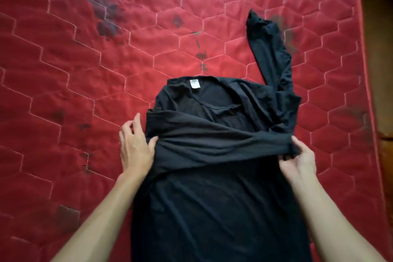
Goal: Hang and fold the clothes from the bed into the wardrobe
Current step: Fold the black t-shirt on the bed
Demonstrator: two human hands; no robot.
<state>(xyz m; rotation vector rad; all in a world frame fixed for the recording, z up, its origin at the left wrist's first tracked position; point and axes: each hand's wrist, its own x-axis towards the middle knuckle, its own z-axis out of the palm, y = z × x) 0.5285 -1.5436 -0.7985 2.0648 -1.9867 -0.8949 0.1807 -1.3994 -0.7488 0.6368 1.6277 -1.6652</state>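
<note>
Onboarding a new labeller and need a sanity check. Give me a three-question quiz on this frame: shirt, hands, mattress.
1. True or false: the black long-sleeved shirt lies on a red quilted mattress.
2. Which hand pinches the cuff of the folded sleeve lying across the chest? A) left hand B) right hand C) neither
3. Fill in: the unfolded sleeve stretches away toward the person's ____ side.

Key: 1 true. 2 B; the left hand only touches the fold's edge with its fingers spread. 3 right.
</note>
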